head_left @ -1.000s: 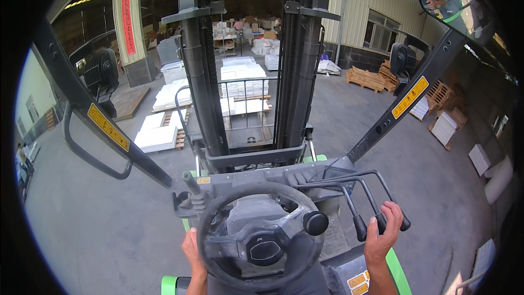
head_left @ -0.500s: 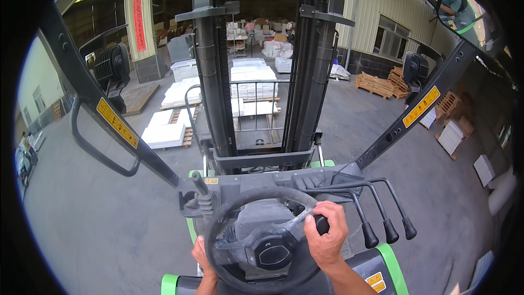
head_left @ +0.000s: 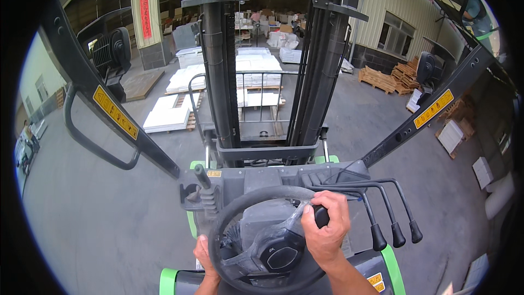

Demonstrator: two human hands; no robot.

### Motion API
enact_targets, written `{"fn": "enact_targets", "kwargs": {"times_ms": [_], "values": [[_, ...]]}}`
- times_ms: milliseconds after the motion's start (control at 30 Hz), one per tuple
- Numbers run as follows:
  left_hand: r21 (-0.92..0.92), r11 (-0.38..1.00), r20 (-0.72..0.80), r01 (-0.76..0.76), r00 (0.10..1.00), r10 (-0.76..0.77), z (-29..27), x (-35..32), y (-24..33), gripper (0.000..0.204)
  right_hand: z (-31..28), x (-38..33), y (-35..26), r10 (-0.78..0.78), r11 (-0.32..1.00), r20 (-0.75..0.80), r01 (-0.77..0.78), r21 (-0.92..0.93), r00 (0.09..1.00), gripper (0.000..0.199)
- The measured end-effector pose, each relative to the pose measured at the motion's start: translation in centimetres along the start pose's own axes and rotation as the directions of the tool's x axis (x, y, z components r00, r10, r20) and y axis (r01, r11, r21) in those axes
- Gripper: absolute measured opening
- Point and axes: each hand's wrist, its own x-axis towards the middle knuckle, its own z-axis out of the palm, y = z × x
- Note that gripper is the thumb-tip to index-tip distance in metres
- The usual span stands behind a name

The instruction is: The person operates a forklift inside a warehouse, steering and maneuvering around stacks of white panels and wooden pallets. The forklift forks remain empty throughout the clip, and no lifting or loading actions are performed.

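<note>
I sit in a forklift cab behind a black steering wheel (head_left: pixel 240 207). My right hand (head_left: pixel 326 229) is closed on the wheel's black spinner knob (head_left: pixel 321 216) at the right of the rim. Down at the lower left of the rim, my left hand (head_left: pixel 203 255) rests with its fingers curled under the wheel. Three black control levers (head_left: pixel 394 226) stand just right of my right hand, untouched. A short black lever (head_left: pixel 202 177) rises left of the steering column.
The dark mast (head_left: pixel 267 60) and load guard rise straight ahead. Stacks of white slabs on pallets (head_left: pixel 169 117) lie beyond on the concrete floor. Wooden pallets (head_left: pixel 390 79) sit at the right by a corrugated wall. A cab fan (head_left: pixel 112 52) hangs at the left pillar.
My right hand left the control levers a second ago, moved to the spinner knob and still holds it. The view ahead has shifted slightly; the slab stacks look nearer.
</note>
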Motion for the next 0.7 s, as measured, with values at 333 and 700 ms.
{"fn": "enact_targets", "kwargs": {"times_ms": [333,700], "values": [[0.002,1.000,0.061,-0.024,0.998,0.024,-1.3,-0.9,1.2,0.028,5.7,0.0,-7.9,-0.183,0.976,0.221,0.149,0.161,0.958,0.028],[-0.131,0.989,0.067,0.064,0.996,-0.055,-3.2,-1.7,2.5,0.038,-4.4,-14.7,-12.2,-0.230,0.953,0.405,0.122,0.276,0.885,0.023]]}}
